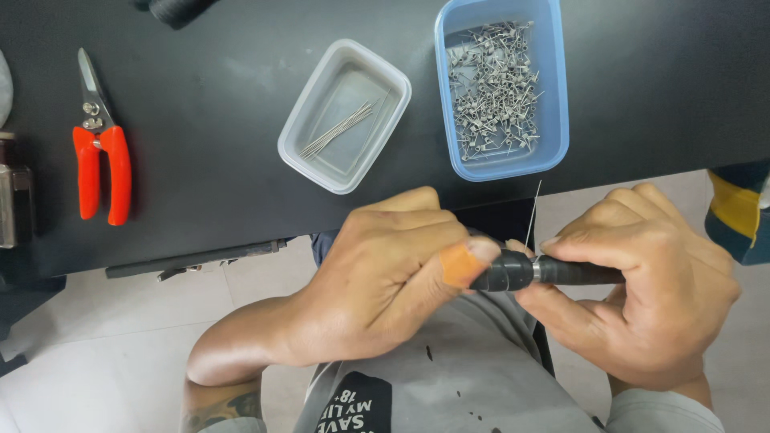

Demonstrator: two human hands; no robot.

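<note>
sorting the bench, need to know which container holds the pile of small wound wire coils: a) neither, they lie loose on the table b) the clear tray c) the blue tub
c, the blue tub is filled with the small wire coils, while the clear tray holds only a few straight wires.

Matt black tabletop (pixel 200 120), translucent plastic tray (pixel 309 120), glossy blue plastic tub (pixel 557 120), shiny metal wire coils (pixel 493 88)
</note>
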